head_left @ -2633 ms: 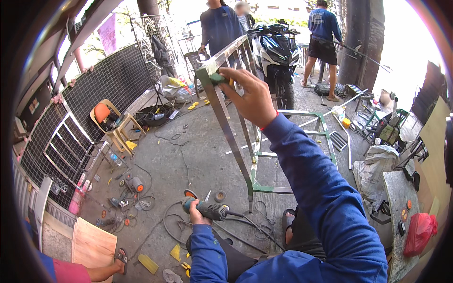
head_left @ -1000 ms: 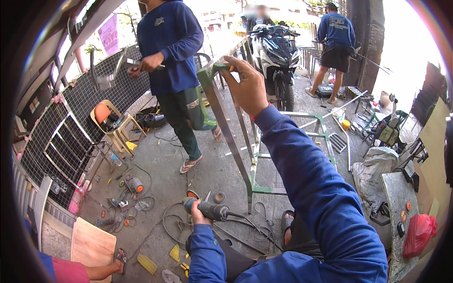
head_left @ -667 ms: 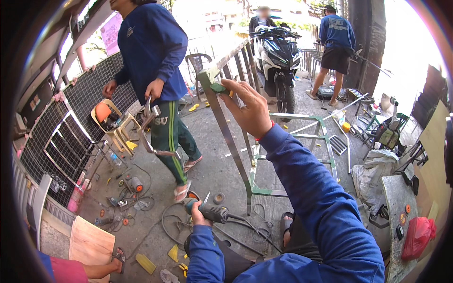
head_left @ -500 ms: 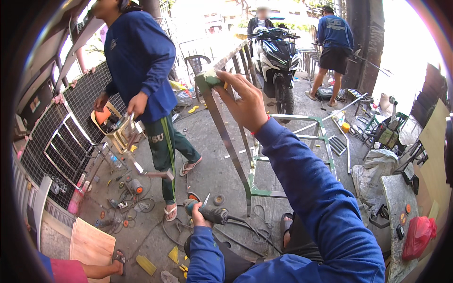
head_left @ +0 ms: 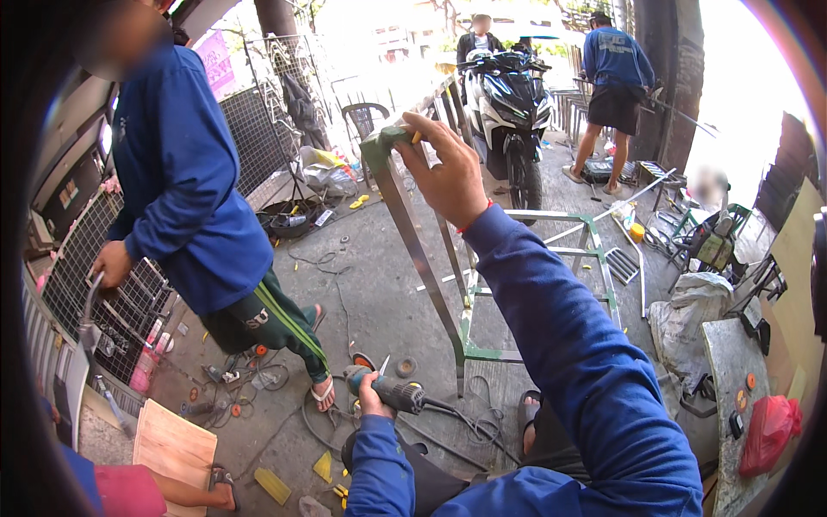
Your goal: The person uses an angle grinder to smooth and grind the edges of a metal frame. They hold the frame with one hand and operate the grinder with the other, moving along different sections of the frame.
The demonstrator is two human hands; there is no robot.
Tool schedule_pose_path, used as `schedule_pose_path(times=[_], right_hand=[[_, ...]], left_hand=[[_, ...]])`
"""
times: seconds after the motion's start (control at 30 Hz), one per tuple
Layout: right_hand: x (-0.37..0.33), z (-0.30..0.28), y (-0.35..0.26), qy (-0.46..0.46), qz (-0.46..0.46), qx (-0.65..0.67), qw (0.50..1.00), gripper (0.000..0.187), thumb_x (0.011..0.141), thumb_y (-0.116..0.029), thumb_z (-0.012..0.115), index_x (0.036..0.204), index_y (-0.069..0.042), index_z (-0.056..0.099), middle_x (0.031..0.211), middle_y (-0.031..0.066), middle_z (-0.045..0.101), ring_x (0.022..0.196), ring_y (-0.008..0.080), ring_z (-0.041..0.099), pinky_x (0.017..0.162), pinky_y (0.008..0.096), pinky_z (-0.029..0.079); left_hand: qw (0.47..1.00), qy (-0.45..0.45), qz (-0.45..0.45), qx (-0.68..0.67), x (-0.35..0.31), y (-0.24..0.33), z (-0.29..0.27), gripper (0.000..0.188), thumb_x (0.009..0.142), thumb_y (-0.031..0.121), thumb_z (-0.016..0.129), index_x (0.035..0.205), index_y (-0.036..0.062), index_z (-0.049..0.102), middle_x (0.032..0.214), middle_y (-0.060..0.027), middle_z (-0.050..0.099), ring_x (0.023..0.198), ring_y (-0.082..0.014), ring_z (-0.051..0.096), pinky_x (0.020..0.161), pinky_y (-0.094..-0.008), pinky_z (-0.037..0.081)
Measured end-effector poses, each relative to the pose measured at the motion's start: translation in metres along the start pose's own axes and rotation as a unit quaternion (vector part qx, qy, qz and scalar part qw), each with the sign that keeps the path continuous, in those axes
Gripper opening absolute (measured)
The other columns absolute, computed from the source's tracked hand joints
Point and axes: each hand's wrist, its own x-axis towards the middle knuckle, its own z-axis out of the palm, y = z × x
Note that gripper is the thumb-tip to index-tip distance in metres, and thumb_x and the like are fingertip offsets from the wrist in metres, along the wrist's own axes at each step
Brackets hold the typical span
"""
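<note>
So the right arm comes up from the lower right, sleeve (head_left: 560, 319) slanting across the frame, wrist up, and the right hand (head_left: 450, 177) is near upper centre. Thumb and fingers are narrowed on a small green pad (head_left: 394, 136), right at the top corner of the metal frame (head_left: 423, 258), which stands mid-picture. Left hand (head_left: 372, 401) is down at lower centre, fingers curled around the body of a teal and black grinder (head_left: 398, 395).

Compared with half a second ago, the co-worker in a blue top (head_left: 185, 181) has moved further left, metal piece (head_left: 90, 332) in hand, and now blocks the orange-backed chair. The right hand is in pretty much the same place.

Count: one grinder, one pad, one motorbike (head_left: 508, 108) up top, one red plastic bag (head_left: 769, 433) at lower right, two orange discs (head_left: 750, 381) left of it, two flat yellow pieces (head_left: 272, 485) at lower left of centre, plus four other people around.
</note>
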Motion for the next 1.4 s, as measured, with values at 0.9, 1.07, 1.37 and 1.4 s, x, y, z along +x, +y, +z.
schedule_pose_path(times=[0.9, 1.07, 1.37, 1.4], right_hand=[[-0.019, -0.017, -0.011, -0.047, 0.052, 0.022, 0.997, 0.036, 0.089, -0.010, 0.069, 0.123, -0.006, 0.060, 0.107, 0.0127, 0.068, 0.096, 0.0275, 0.068, 0.082, 0.0348, 0.054], [-0.031, -0.026, -0.017, -0.079, 0.017, 0.022, 0.996, 0.037, 0.088, -0.008, 0.070, 0.123, -0.005, 0.060, 0.106, 0.0136, 0.068, 0.095, 0.0268, 0.068, 0.081, 0.0341, 0.054], [-0.220, -0.124, -0.079, -0.100, 0.372, 0.061, 0.921, 0.043, 0.083, 0.001, 0.073, 0.124, -0.002, 0.061, 0.104, 0.0112, 0.071, 0.100, 0.0182, 0.068, 0.088, 0.0311, 0.053], [-0.247, -0.138, -0.090, -0.114, 0.411, 0.038, 0.904, 0.042, 0.084, 0.002, 0.072, 0.124, 0.000, 0.060, 0.105, 0.0110, 0.070, 0.102, 0.0175, 0.067, 0.089, 0.0307, 0.053]], left_hand=[[1.000, 0.006, -0.003, 0.017, 0.005, -0.006, 0.000, 0.021, 0.077, 0.026, 0.065, 0.087, 0.0102, 0.055, 0.081, -0.0060, 0.062, 0.074, -0.0266, 0.064, 0.075, -0.0414, 0.055], [1.000, 0.008, -0.020, 0.006, 0.007, -0.003, -0.002, 0.022, 0.077, 0.027, 0.064, 0.087, 0.0098, 0.055, 0.081, -0.0062, 0.062, 0.074, -0.0267, 0.064, 0.074, -0.0421, 0.055], [1.000, -0.021, 0.000, 0.021, -0.003, 0.002, -0.008, 0.026, 0.080, 0.031, 0.063, 0.094, 0.0103, 0.059, 0.084, -0.0071, 0.065, 0.075, -0.0263, 0.065, 0.073, -0.0429, 0.056], [1.000, 0.008, -0.024, 0.015, -0.003, 0.003, -0.011, 0.026, 0.080, 0.032, 0.063, 0.095, 0.0103, 0.059, 0.084, -0.0069, 0.064, 0.075, -0.0262, 0.065, 0.073, -0.0431, 0.057]])
